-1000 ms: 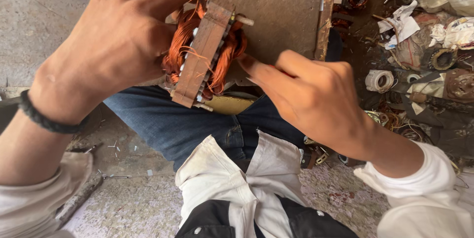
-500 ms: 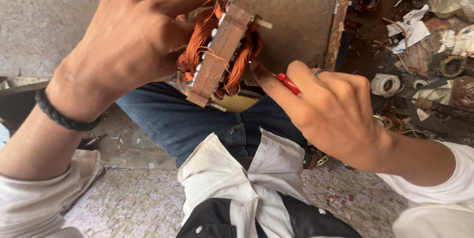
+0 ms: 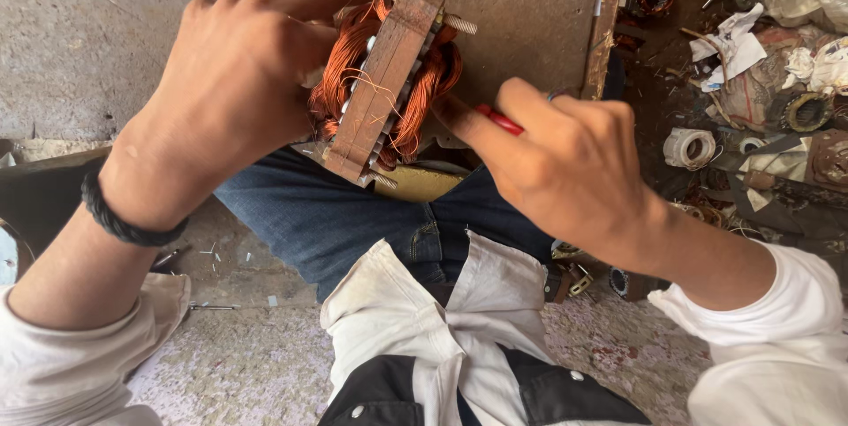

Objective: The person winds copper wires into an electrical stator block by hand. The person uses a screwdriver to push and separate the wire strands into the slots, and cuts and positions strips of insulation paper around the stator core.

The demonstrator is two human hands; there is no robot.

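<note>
While the left hand (image 3: 234,81) grips a rusty stator (image 3: 384,81) wound with copper coils (image 3: 424,95), fingers curled around its far side, the right hand (image 3: 565,165) pinches a red-handled tool (image 3: 499,119) against the windings; its tip is hidden, possibly a small screwdriver. Held above the person's jeans (image 3: 353,223), the stator tilts over a concrete floor (image 3: 106,37). Tape rolls (image 3: 689,148) and scrap lie at right.
</note>
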